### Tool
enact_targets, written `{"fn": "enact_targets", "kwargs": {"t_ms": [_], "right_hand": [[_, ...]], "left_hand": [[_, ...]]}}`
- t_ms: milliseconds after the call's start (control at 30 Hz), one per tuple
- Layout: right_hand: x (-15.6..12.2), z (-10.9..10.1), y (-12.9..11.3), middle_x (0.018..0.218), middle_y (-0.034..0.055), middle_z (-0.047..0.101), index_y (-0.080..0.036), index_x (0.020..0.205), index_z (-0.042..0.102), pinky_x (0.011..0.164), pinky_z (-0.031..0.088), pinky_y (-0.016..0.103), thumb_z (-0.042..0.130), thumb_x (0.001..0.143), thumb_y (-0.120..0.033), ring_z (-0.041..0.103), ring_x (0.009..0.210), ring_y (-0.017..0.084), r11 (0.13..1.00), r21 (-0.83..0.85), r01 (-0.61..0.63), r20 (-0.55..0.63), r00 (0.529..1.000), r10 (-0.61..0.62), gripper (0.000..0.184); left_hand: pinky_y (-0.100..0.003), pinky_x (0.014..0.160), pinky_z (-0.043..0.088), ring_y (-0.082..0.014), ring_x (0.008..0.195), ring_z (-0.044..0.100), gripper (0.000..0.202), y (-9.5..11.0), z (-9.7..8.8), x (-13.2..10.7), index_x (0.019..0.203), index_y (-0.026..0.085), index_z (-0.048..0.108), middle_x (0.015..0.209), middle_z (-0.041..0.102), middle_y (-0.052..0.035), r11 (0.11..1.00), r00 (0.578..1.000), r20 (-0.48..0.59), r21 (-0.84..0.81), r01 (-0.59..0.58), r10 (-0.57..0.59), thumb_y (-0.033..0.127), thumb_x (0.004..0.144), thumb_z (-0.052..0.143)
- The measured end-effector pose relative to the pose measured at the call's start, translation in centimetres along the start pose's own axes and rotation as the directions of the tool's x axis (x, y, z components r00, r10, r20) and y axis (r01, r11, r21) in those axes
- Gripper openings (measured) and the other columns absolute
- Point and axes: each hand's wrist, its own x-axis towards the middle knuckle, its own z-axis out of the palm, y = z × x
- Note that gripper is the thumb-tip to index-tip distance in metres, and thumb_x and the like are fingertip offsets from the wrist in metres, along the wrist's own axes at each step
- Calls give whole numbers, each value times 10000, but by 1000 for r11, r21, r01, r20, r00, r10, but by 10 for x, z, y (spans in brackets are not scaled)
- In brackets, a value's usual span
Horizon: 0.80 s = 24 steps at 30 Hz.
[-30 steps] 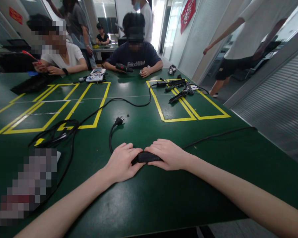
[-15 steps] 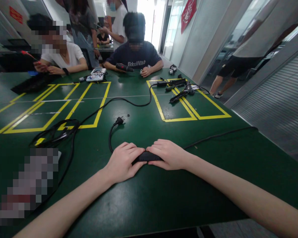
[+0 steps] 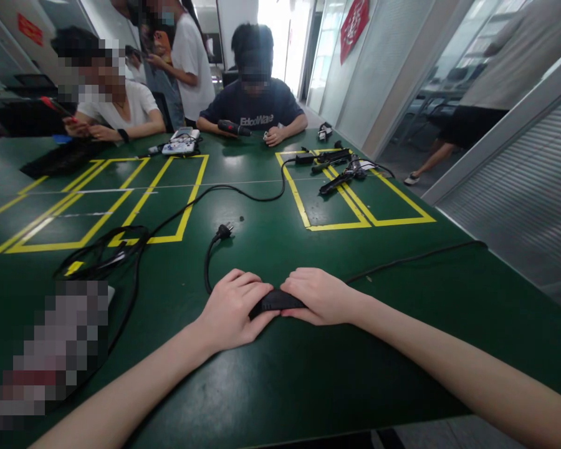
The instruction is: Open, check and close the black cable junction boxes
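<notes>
A flat black device (image 3: 273,301) lies on the green table (image 3: 280,368) near its front edge. My left hand (image 3: 231,307) covers its left end and my right hand (image 3: 321,295) covers its right end, both with fingers curled over it. Only the middle of the device shows between my hands. A black cord runs from under my left hand up to a plug (image 3: 223,231) lying loose on the table. Another thin black cable (image 3: 416,255) leads off to the right from under my right hand.
Yellow tape boxes (image 3: 364,212) mark the table; the right one holds several black tools (image 3: 339,167). A coil of black cable (image 3: 100,252) lies at the left. Two people sit at the far side, one by a white gadget (image 3: 181,143). Others stand or walk behind.
My hands have stayed on the black device, barely shifting. A person in white has walked in behind the seated people, and the person at the right has moved further right.
</notes>
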Motion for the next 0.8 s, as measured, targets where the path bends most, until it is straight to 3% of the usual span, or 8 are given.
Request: {"fn": "enact_targets", "kwargs": {"t_ms": [167,300,433,567,667,733,800], "right_hand": [[0,1,-5,803,90,664,-140,968,628,694,456,338,443,1077,-491,605,729,215,997,-50,55,-66,996,-58,412],[-4,1,-5,875,95,701,-158,990,615,716,500,333,554,1019,-482,644,774,210,969,247,21,-109,994,6,331],[-7,-2,-5,909,57,702,-180,1055,601,690,512,284,652,964,-400,654,764,164,769,631,-105,-55,982,179,244],[-5,-5,-6,741,-46,607,-201,1028,538,543,471,216,734,894,-410,624,592,112,437,837,-329,207,930,304,316],[-3,-5,-8,795,-57,591,-223,1005,474,459,457,191,781,837,-471,606,537,92,213,874,-437,369,881,296,428],[-1,-4,-9,818,-58,571,-224,983,475,432,407,172,817,798,-475,545,529,68,190,876,-444,372,871,322,463],[-1,-2,-11,767,-70,524,-207,948,517,451,343,164,834,784,-457,463,546,54,251,877,-409,300,876,378,436]], "left_hand": [[-383,758,504,-239,883,724,325,3,0,0,1158,123,632,1014,775,-106,996,996,34,14,-83,83,387,1067,466],[-390,751,483,-240,883,712,287,4,-4,0,1133,117,635,1027,781,-102,986,988,52,70,-152,149,323,1071,446],[-399,769,473,-239,899,708,238,3,-7,0,1129,130,640,1067,789,-97,976,983,76,130,-174,165,275,1048,468],[-418,806,472,-240,885,720,242,4,-6,-1,1135,134,643,1035,795,-103,976,989,79,172,-134,122,286,1041,479],[-419,823,472,-242,877,728,254,5,-4,-2,1139,129,649,1017,798,-106,977,990,81,171,-128,115,293,1045,480],[-419,822,477,-246,882,729,262,5,-4,-1,1148,123,655,1035,798,-112,976,989,83,170,-137,125,290,1044,482],[-422,831,487,-254,916,732,274,3,-4,-1,1177,116,658,1065,797,-120,974,990,65,177,-138,128,290,1041,494]]}}
